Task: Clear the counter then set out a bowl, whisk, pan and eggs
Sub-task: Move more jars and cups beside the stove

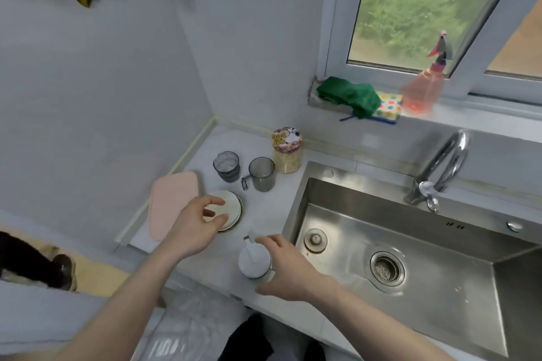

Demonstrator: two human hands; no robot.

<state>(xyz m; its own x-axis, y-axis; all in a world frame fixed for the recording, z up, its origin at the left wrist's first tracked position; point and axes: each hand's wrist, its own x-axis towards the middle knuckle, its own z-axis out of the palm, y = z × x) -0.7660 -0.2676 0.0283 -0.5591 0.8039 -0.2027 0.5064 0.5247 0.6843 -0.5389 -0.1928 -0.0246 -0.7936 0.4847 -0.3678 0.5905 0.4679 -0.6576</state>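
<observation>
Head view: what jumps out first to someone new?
The two hands at the counter's front edge: the left hand reaches over a plate, and the right hand curls around a white cup. Right of them, the steel sink fills the lower right, tap behind it. On the sill above, a green cloth and a pink spray bottle stand out.
</observation>
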